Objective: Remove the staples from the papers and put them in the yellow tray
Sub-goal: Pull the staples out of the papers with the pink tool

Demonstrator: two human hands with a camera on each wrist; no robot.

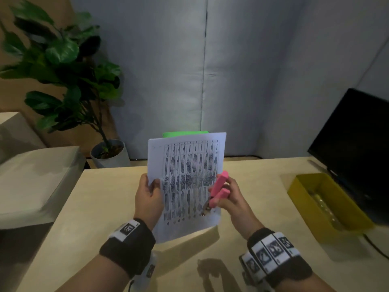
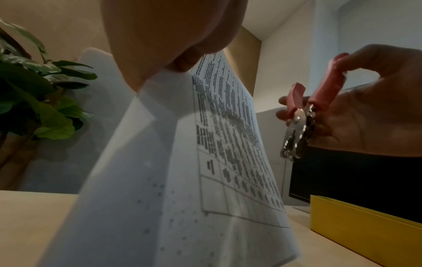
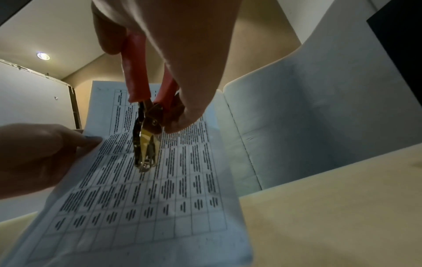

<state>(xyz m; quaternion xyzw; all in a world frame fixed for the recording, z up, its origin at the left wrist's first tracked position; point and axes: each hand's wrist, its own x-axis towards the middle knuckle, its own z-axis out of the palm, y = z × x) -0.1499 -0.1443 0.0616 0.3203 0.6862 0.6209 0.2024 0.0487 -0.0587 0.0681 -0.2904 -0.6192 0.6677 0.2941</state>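
My left hand (image 1: 149,193) pinches the left edge of a bundle of printed papers (image 1: 186,175), thumb on the front, and holds it upright above the table. The papers (image 2: 182,171) carry a printed table. My right hand (image 1: 228,197) grips a pink-handled staple remover (image 1: 219,189) just right of the sheets; its metal jaws (image 3: 145,151) point down in front of the page, and something small and shiny hangs at their tip. The yellow tray (image 1: 303,199) lies on the table to the right, with small shiny bits inside.
A dark monitor (image 1: 355,148) stands behind the tray, and a cable runs by its near corner. Something green (image 1: 183,134) shows behind the papers' top edge. A potted plant (image 1: 69,81) and a pale sofa (image 1: 35,178) are left of the beige table (image 1: 105,218).
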